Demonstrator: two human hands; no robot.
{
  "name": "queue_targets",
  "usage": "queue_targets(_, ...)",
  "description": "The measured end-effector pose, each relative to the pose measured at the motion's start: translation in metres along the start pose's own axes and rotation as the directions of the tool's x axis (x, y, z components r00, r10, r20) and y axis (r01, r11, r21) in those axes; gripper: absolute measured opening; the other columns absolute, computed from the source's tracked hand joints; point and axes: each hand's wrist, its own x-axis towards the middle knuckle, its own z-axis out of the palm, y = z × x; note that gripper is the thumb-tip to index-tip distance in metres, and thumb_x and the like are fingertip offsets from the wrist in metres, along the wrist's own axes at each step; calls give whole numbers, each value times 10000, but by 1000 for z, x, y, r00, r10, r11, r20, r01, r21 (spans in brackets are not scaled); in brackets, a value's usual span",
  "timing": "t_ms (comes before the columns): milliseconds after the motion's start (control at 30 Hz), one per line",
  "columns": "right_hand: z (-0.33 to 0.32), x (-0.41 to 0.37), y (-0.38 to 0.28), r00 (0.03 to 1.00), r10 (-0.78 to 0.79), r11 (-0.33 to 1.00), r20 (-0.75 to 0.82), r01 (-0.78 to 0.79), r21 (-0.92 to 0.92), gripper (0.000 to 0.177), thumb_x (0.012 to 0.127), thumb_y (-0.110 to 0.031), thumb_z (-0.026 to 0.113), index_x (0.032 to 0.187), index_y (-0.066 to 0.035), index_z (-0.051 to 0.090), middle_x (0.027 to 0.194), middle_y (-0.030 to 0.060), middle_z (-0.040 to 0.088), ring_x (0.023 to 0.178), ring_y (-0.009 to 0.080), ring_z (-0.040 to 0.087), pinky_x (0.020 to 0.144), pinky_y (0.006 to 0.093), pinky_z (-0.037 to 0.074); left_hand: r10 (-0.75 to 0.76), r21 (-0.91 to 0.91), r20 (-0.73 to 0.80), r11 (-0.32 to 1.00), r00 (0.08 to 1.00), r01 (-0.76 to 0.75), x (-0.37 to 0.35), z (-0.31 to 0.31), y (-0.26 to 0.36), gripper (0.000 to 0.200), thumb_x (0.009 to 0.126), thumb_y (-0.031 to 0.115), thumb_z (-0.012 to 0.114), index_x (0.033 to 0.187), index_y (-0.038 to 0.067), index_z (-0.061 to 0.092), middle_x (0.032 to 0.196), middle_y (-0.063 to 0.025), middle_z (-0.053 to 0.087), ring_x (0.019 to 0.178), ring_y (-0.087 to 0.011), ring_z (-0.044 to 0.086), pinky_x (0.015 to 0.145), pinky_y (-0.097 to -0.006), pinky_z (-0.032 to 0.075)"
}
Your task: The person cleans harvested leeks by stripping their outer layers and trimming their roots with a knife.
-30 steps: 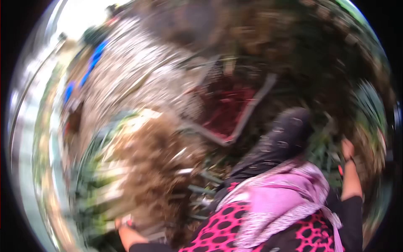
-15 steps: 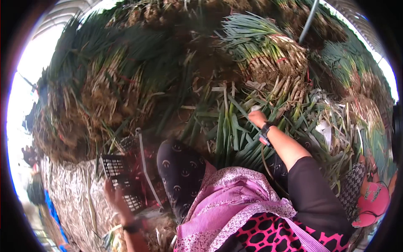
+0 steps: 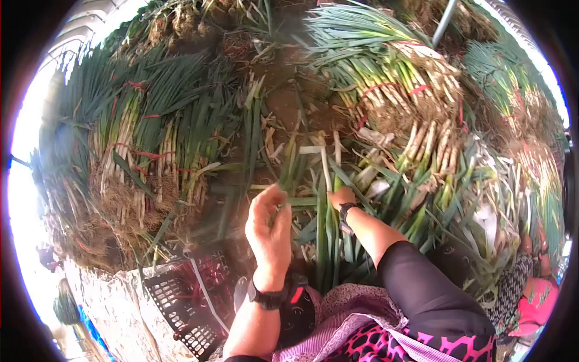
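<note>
Some fingertips of the right hand [image 3: 342,197] are hidden among stalks [image 3: 321,235].

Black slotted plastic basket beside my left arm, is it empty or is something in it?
Not empty: thin red strands show inside the black slotted plastic basket. How full it is, I cannot tell.

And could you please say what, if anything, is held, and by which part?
The right hand is at the green stalks, but a grip cannot be told; the left hand seems empty.

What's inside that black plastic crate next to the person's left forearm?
Inside the crate there's a tangle of red strands, too blurred to identify. Whatever lies beneath them is covered, so I can't tell.
</note>
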Motion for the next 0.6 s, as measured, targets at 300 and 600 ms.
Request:
queue_targets(300, 0, 43, 7, 971, 221, 870, 95, -240, 430, 444, 583, -229, 731, 897, 62, 612, 910, 249, 632, 865, 332, 637, 720, 379, 497, -45, -24, 12, 999, 999, 45, 25, 20, -8, 319, 822, -37, 573, 1134, 27, 562, 959, -21, 601, 830, -91, 509, 784, -234, 426)
queue_targets(600, -210, -44, -28, 879, -240, -13, -412, 421, 907, 126, 776, -101, 571, 850, 0, 583, 707, 80, 597, 615, 166, 596, 567, 278, 489, 210, 287, -13, 938, 978, -197, 16, 53, 2, 332, 777, -31, 604, 1103, 28, 583, 968, -56, 624, 866, -147, 569, 823, -293, 446)
